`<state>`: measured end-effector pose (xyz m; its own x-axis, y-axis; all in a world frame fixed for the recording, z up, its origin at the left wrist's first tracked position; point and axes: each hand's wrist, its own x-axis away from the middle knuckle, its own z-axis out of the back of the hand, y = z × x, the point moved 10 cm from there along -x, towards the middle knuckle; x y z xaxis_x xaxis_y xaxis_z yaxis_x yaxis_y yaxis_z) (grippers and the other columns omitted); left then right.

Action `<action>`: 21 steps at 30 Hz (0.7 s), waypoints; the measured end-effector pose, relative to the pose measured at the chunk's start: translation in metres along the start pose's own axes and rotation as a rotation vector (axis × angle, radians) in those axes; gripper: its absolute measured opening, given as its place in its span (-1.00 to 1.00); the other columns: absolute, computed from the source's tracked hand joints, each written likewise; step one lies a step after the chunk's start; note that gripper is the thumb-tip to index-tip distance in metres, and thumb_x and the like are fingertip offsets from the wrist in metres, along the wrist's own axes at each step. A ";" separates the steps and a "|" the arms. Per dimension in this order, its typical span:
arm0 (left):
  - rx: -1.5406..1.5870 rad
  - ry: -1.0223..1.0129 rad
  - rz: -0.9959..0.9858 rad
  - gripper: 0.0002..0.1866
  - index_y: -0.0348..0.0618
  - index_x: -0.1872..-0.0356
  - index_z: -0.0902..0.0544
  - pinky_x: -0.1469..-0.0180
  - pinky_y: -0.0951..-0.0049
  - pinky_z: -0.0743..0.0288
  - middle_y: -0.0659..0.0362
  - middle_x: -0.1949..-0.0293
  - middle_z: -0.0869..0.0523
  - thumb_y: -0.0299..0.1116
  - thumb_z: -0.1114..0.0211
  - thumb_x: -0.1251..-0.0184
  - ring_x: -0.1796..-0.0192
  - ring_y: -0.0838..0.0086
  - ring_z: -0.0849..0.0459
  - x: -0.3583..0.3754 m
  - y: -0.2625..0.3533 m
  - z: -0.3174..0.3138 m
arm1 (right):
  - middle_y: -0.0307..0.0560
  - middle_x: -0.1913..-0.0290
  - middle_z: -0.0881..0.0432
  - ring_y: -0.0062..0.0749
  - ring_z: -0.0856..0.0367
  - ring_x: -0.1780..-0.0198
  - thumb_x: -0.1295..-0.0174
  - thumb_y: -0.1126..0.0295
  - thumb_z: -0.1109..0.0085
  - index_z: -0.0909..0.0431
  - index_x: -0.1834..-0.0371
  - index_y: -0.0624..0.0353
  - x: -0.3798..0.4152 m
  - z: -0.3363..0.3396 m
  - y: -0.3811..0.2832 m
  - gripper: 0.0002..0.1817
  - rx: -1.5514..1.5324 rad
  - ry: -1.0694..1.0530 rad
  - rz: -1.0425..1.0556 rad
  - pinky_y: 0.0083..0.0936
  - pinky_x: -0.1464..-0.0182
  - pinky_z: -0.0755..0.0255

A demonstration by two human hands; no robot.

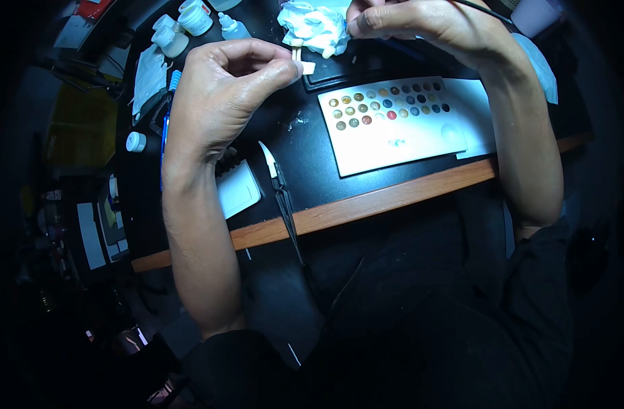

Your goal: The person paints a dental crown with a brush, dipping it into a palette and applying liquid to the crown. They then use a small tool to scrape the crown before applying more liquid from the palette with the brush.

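Note:
My left hand [238, 78] is closed in a pinch, thumb against finger, at the table's far side. A small white piece [308, 68] shows at its fingertips, with pale narrow sticks [297, 53] just above. Close to it lies a crumpled white tissue [313, 27], with tooth-like pale bits at its lower edge. My right hand [411, 22] is at the top edge, fingers pinched together beside the tissue. A bit of blue shows at those fingertips, but what they hold is mostly hidden.
A white palette [400, 146] with rows of coloured dots lies right of centre. Tweezers [283, 194] overhang the wooden table edge [394, 198], near a white pad [238, 189]. White jars [195, 18] and a dropper bottle [234, 28] stand at the back left.

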<state>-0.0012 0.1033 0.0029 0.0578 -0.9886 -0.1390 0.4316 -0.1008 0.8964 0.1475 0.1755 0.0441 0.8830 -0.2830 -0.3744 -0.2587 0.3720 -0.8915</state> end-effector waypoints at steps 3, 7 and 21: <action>0.023 0.151 -0.039 -0.75 -0.26 0.23 -0.81 0.10 0.64 -0.43 0.20 0.33 -0.79 -0.28 -0.44 -0.20 0.26 0.66 -0.64 -0.002 0.000 0.016 | -0.12 0.20 -0.68 -0.60 -0.61 0.26 -0.32 0.45 -0.31 -0.57 0.07 0.30 -0.018 0.010 -0.017 -0.79 0.135 0.034 0.050 -0.65 0.17 -0.55; 0.019 0.298 -0.037 -0.76 -0.27 0.28 -0.82 0.14 0.55 -0.45 0.17 0.38 -0.78 -0.29 -0.46 -0.17 0.29 0.60 -0.66 0.000 -0.002 0.031 | -0.11 0.23 -0.67 -0.59 -0.62 0.27 -0.31 0.45 -0.31 -0.56 0.10 0.29 -0.049 0.005 -0.003 -0.81 0.312 0.063 -0.005 -0.64 0.18 -0.55; -0.215 0.366 -0.026 -0.76 -0.32 0.17 -0.81 0.17 0.64 -0.51 0.18 0.36 -0.80 -0.37 -0.50 -0.21 0.30 0.64 -0.68 -0.001 -0.007 0.035 | -0.09 0.31 -0.66 -0.55 -0.64 0.30 -0.25 0.47 -0.32 -0.52 0.22 0.28 -0.076 0.001 0.030 -0.83 0.428 0.076 -0.089 -0.60 0.22 -0.55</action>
<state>-0.0355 0.1010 0.0118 0.3435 -0.8773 -0.3351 0.6128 -0.0610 0.7879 0.0728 0.2086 0.0462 0.8589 -0.3887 -0.3334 0.0165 0.6717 -0.7407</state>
